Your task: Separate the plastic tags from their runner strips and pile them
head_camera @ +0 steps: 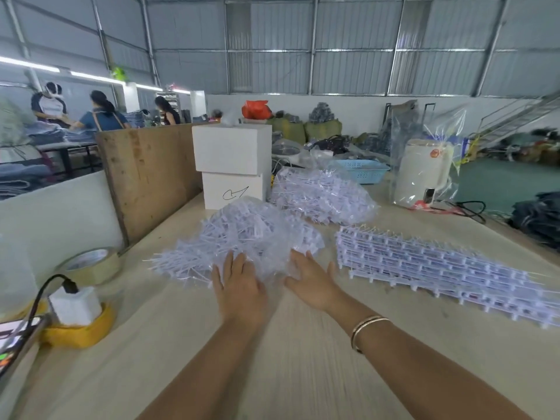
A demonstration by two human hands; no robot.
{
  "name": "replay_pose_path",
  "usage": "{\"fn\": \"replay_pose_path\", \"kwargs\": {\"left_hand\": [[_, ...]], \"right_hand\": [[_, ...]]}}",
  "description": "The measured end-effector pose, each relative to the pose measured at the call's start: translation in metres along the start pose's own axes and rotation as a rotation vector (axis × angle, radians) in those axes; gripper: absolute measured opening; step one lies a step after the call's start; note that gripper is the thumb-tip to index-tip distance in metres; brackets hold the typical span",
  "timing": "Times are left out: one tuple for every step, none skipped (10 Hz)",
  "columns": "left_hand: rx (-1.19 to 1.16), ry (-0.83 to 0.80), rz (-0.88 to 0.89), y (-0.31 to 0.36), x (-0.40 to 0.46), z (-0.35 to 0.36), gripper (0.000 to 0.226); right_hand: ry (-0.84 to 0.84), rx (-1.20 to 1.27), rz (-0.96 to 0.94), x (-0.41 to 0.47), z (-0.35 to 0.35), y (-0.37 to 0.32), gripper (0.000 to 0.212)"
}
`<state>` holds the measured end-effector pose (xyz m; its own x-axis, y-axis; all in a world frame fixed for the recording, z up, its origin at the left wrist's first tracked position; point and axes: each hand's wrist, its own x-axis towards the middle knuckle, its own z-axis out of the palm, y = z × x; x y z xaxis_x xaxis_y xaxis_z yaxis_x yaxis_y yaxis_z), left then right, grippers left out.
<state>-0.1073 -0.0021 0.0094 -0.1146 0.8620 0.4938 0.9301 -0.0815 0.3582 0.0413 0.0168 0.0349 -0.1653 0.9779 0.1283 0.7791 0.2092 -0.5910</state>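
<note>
The loose plastic tags [242,234] lie in a heap at the centre of the frame, on the pale surface [291,344]. A second heap [321,195] lies behind it, toward the upper right of centre. The unseparated runner strips [430,265] form a flat stack at the right of the frame, just beside the near heap.

Handling, as judged from appearance: the tags are thin, light and springy. They are likely to interlock and slide, so a heap is best moved by cupping it at the base from two sides, not by pinching single pieces. The strips look stiffer along their length. Take hold of one at its spine near an end, and expect the tags to snap or twist off with little force. Thin stems may bend or scatter if pulled hard.

Hand pose: both forearms reach forward from the bottom of the frame. The left hand [239,286] lies palm down with fingers straight and slightly spread, its fingertips touching the near edge of the heap. The right hand [315,280] is also flat and spread, at the heap's lower right edge, between the heap and the strip stack. Neither hand grips anything. A bracelet [365,331] sits on the right wrist.
</note>
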Motion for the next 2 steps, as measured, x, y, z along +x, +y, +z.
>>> {"fn": "replay_pose_path", "kwargs": {"left_hand": [[-0.223,0.042,-0.153,0.028,-0.015,-0.006,0.057],[-0.411,0.049,-0.171,0.055,-0.046,-0.01,0.081]], "right_hand": [[0.067,0.253,0.04,-0.025,-0.016,0.004,0.061],[0.046,0.123,0.044,-0.062,-0.024,0.016,0.06]]}}
